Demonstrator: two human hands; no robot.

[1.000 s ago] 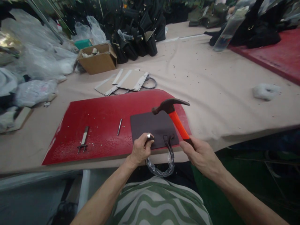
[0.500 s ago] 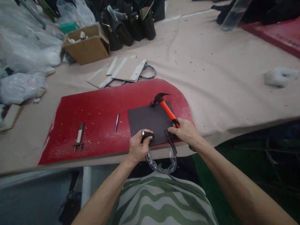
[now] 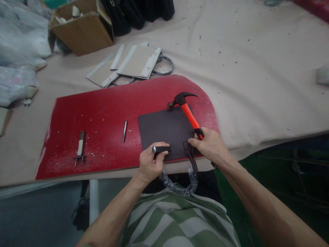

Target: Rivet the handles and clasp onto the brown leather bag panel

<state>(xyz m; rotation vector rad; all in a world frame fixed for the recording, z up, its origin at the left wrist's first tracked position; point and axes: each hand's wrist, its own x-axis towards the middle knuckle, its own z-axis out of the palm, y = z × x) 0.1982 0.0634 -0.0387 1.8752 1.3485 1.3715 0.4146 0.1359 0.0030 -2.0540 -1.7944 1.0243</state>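
Observation:
My left hand [image 3: 152, 161] is closed around a short dark punch [image 3: 161, 149] with a shiny round metal end, held over the near edge of a dark grey leather-like panel [image 3: 164, 127]. In my right hand [image 3: 211, 143] is a claw hammer [image 3: 190, 115] with an orange and black grip, its head over the panel's far right corner. The right thumb is at one flat end of a dark curved bag handle [image 3: 177, 188], partly wrapped in clear plastic, which loops toward my body. Its other end is hidden by my left hand.
Beneath the panel lies a red board [image 3: 102, 103], with a metal rod [image 3: 124, 131] and a two-pronged tool [image 3: 80, 147] on it. Behind are stacked beige panels [image 3: 140, 61] with handles, a cardboard box [image 3: 82, 31], black bags [image 3: 133, 13] and plastic-wrapped bundles [image 3: 17, 37].
The view has tilted down and closer, so the far bags and bottle have mostly left it. Both hands keep their grips, and the hammer stays over the panel.

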